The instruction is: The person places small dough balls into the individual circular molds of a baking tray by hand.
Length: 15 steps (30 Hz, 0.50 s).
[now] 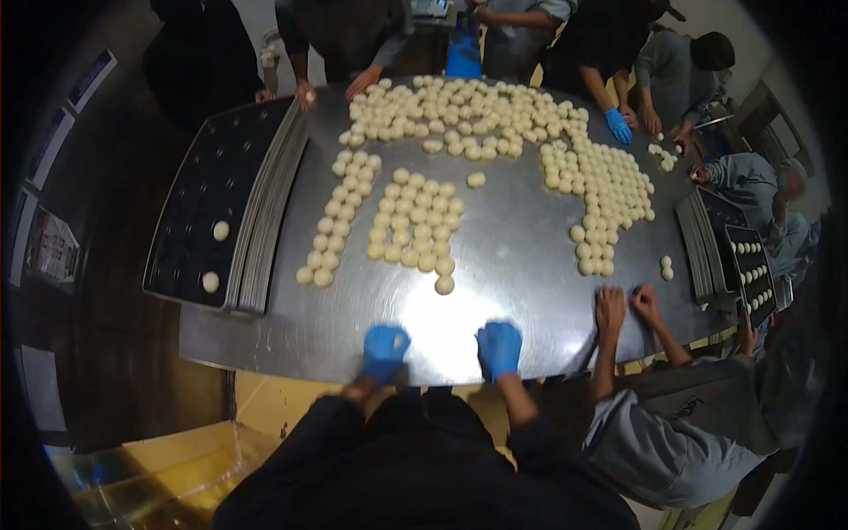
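Note:
My left hand (384, 352), in a blue glove, is curled on the near part of the steel table (256, 340), with a bit of pale dough (397, 341) showing among its fingers. To its right my right hand (499, 349), also gloved in blue, rests curled at the table's near edge; whatever it might hold is hidden. Beyond both hands lie several groups of round dough balls (415, 221), some in tight rows and blocks, with a larger scattered mass (468, 119) at the back.
Stacked dark trays (199, 190) stand at the left, the top one holding two balls. More trays (746, 269) with balls are at the right. Close on my right, a co-worker's bare hands (611, 309) are on the table. Other workers (693, 71) stand around the far and right sides.

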Each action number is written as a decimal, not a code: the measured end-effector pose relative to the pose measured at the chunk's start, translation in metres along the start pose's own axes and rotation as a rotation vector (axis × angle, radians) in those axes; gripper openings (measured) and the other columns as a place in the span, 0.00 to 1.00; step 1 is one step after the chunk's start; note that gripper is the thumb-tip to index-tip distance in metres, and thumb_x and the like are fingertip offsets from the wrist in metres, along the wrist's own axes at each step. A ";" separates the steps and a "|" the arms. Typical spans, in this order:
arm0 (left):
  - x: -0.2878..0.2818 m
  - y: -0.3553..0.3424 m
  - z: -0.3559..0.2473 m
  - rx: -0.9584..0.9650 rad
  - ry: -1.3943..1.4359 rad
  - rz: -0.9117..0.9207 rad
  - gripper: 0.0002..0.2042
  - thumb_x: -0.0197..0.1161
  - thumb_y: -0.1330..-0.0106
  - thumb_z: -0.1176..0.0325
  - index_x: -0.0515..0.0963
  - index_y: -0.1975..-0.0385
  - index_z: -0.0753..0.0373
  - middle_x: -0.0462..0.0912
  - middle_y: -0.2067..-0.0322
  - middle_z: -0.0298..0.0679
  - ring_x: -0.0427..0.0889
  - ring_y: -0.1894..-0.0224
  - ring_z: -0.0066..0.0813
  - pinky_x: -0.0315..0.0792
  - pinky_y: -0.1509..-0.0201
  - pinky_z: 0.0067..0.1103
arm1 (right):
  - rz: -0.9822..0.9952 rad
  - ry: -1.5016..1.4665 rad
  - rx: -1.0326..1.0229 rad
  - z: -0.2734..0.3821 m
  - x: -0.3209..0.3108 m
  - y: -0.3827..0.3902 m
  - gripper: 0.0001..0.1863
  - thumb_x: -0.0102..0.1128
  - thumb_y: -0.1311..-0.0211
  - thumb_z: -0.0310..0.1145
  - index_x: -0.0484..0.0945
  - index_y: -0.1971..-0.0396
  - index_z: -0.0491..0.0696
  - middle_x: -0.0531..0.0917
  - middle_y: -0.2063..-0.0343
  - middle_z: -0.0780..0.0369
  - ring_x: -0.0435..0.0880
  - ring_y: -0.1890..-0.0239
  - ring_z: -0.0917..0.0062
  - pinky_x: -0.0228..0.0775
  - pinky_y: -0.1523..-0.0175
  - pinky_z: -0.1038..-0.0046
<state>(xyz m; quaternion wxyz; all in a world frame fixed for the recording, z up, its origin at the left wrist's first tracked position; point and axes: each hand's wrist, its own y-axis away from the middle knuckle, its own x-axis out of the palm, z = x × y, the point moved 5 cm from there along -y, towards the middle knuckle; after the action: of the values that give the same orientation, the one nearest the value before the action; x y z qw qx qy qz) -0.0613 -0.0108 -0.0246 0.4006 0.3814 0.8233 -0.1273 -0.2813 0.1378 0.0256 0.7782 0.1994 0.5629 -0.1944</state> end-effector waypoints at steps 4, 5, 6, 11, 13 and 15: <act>0.035 -0.003 -0.063 0.323 -0.177 -0.249 0.04 0.69 0.43 0.59 0.85 0.75 0.49 0.82 0.72 0.41 0.80 0.64 0.43 0.70 0.55 0.36 | -0.106 -0.202 -0.048 0.040 0.046 0.003 0.05 0.66 0.51 0.31 0.83 0.81 0.47 0.84 0.70 0.52 0.82 0.65 0.59 0.73 0.56 0.61; 0.049 -0.030 -0.041 0.162 -0.142 -0.108 0.06 0.71 0.48 0.62 0.85 0.72 0.52 0.79 0.73 0.41 0.78 0.63 0.44 0.68 0.48 0.37 | -0.240 -0.350 -0.098 0.043 0.034 -0.013 0.04 0.66 0.52 0.31 0.83 0.80 0.47 0.83 0.72 0.53 0.81 0.65 0.59 0.72 0.57 0.61; 0.037 -0.048 -0.032 0.248 0.117 -0.282 0.07 0.71 0.48 0.61 0.84 0.73 0.54 0.80 0.72 0.43 0.77 0.64 0.45 0.68 0.53 0.38 | -0.390 -0.490 -0.138 0.035 0.022 -0.034 0.04 0.67 0.52 0.30 0.83 0.79 0.47 0.82 0.73 0.53 0.81 0.66 0.59 0.72 0.59 0.61; -0.009 0.013 -0.034 0.244 -0.066 -0.252 0.07 0.68 0.48 0.64 0.79 0.84 0.53 0.76 0.84 0.36 0.76 0.75 0.40 0.67 0.61 0.34 | -0.306 -0.225 -0.139 -0.007 0.027 0.031 0.07 0.69 0.50 0.32 0.81 0.79 0.47 0.80 0.78 0.56 0.78 0.69 0.57 0.70 0.60 0.59; 0.018 0.002 -0.038 0.356 -0.101 -0.343 0.04 0.68 0.48 0.64 0.80 0.81 0.52 0.76 0.81 0.38 0.76 0.72 0.42 0.67 0.57 0.35 | -0.387 -0.378 -0.257 0.037 0.026 0.018 0.07 0.64 0.45 0.33 0.81 0.79 0.48 0.80 0.78 0.55 0.79 0.69 0.58 0.70 0.59 0.58; 0.023 -0.036 -0.046 0.331 0.061 -0.291 0.04 0.68 0.46 0.63 0.83 0.75 0.55 0.78 0.77 0.42 0.77 0.67 0.45 0.67 0.53 0.38 | -0.267 -0.392 -0.154 0.045 0.022 -0.019 0.09 0.59 0.41 0.34 0.82 0.79 0.49 0.82 0.76 0.54 0.81 0.68 0.59 0.71 0.59 0.59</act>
<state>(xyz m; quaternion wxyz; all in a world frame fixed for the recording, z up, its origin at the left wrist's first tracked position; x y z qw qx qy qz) -0.1222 0.0008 -0.0157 0.2850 0.3226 0.8494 -0.3054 -0.2487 0.0958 0.0156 0.8529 0.0216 0.4355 -0.2871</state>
